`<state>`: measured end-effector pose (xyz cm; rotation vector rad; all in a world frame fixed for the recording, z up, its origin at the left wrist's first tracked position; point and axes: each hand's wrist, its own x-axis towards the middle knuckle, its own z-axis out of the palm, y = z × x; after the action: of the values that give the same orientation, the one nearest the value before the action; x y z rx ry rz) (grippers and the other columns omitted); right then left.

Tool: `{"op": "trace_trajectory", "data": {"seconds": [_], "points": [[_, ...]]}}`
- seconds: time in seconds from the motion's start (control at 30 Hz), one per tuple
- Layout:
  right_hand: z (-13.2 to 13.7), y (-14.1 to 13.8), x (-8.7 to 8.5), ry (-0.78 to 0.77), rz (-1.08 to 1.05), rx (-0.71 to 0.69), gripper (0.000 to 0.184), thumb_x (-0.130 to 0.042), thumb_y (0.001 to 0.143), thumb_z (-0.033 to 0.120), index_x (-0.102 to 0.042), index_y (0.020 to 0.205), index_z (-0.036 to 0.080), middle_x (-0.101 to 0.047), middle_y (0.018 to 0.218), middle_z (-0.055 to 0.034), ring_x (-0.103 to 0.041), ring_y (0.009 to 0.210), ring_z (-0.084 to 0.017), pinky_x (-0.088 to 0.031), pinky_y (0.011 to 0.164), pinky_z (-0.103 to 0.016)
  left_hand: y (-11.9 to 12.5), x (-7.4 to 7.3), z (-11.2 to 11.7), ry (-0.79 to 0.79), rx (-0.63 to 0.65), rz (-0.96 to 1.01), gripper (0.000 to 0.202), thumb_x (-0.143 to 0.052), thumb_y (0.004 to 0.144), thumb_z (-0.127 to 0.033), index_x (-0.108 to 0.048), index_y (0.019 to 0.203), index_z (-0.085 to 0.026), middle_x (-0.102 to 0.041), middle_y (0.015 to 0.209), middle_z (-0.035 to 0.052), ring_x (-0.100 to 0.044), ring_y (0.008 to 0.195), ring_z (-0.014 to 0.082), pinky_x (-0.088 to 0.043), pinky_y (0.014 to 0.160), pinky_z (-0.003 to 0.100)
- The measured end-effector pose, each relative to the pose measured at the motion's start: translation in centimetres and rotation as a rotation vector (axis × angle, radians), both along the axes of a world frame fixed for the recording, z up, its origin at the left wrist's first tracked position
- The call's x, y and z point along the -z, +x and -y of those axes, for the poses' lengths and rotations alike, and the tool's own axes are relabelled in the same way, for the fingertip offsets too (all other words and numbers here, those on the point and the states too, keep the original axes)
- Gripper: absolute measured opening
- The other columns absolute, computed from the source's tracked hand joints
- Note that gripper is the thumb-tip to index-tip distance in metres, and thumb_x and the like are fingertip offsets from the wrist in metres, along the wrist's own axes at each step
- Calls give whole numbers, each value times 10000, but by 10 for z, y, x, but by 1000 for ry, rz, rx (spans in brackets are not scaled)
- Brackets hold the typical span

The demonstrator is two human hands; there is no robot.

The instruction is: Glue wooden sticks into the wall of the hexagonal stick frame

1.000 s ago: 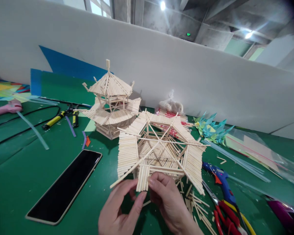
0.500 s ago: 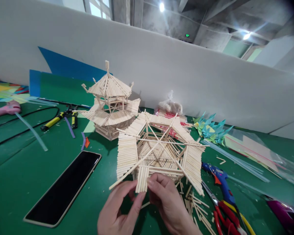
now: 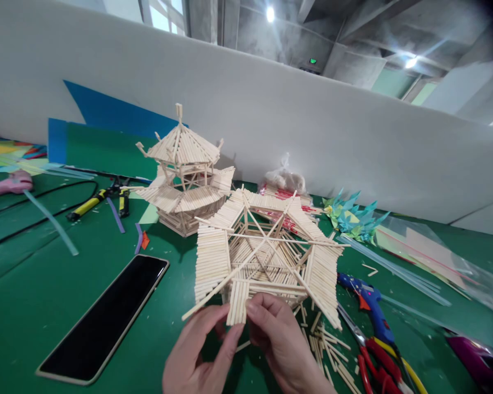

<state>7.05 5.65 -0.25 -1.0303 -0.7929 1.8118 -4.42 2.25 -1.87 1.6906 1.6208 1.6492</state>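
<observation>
A six-sided roof frame of pale wooden sticks [image 3: 267, 257] is tilted up over the green table [image 3: 33, 284]. My left hand [image 3: 201, 355] and my right hand [image 3: 281, 342] are both closed on its near edge, fingers pinching the short row of sticks at the bottom. Behind it stands a finished stick pagoda [image 3: 184, 172], untouched. Loose sticks [image 3: 328, 350] lie on the table just right of my right hand.
A black phone [image 3: 104, 317] lies at the front left. A blue glue gun [image 3: 370, 306] and red-handled pliers [image 3: 378, 366] are at the right. Yellow-handled pliers [image 3: 102, 200], cables, coloured paper, teal paper shapes [image 3: 355, 216] and a white wall lie further back.
The view has shifted slightly downward. Both hands keep their hold on the roof frame's near edge, with no clear movement of it.
</observation>
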Motion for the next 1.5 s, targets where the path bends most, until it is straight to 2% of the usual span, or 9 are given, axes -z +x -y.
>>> {"op": "trace_trajectory", "data": {"seconds": [0.53,0.7,0.77,0.83,0.97,1.07,1.13,1.27,1.5], "points": [[-1,-1,3,6,-40,17,269,-686,649,328,-518,547,144,-376,435,86,-236,389,-30,-137,396,-193,-2,3,1,-6,-1,-20,186,-605,712,-167,-581,887,-227,-635,725,-11,-586,616,147,-491,589,247],[3,3,6,5,-45,-15,315,-668,640,424,-528,554,155,-320,424,95,-196,381,-33,-120,378,-190,-2,2,0,-21,15,-8,188,-604,716,-170,-587,888,-243,-631,719,-25,-578,610,139,-482,590,236],[9,7,7,94,97,3,352,-600,684,482,-534,553,162,-294,413,90,-200,382,-45,-125,375,-202,-2,2,0,-27,13,23,188,-609,713,-179,-590,887,-248,-629,721,-29,-574,613,139,-480,592,236],[18,10,5,275,373,111,344,-544,738,461,-534,549,174,-307,413,74,-234,381,-62,-153,369,-217,-1,4,0,-46,10,55,183,-623,704,-192,-595,874,-255,-621,704,-38,-564,604,134,-477,588,231],[26,18,-8,820,793,379,64,-548,747,203,-582,800,215,-514,577,20,-431,476,-108,-331,424,-222,0,7,0,-65,-3,130,181,-637,694,-217,-598,861,-276,-612,719,-47,-557,626,127,-471,612,222],[18,25,-21,1218,958,259,351,-562,707,126,-506,1044,203,-603,850,-43,-529,742,-178,-438,647,-306,1,7,0,-72,5,160,179,-637,695,-231,-603,862,-286,-616,743,-49,-558,641,122,-466,629,212],[10,31,-27,1284,1097,117,441,-592,706,166,-451,1124,178,-593,968,-76,-502,882,-225,-418,753,-378,2,7,1,-64,-7,166,183,-643,691,-232,-606,861,-288,-613,739,-52,-554,636,117,-464,628,202],[0,36,-33,1224,1271,-42,500,-593,738,286,-403,1187,172,-552,1095,-90,-424,1013,-268,-364,830,-432,1,7,0,-44,-18,138,219,-649,686,-217,-603,888,-290,-612,734,-57,-556,630,107,-472,630,178],[-5,35,-35,1221,1279,-108,528,-585,751,269,-362,1219,171,-544,1136,-62,-388,1049,-250,-331,871,-406,-1,13,-1,41,36,124,281,-629,705,-168,-605,956,-293,-601,859,-36,-570,719,108,-494,655,164]]}}
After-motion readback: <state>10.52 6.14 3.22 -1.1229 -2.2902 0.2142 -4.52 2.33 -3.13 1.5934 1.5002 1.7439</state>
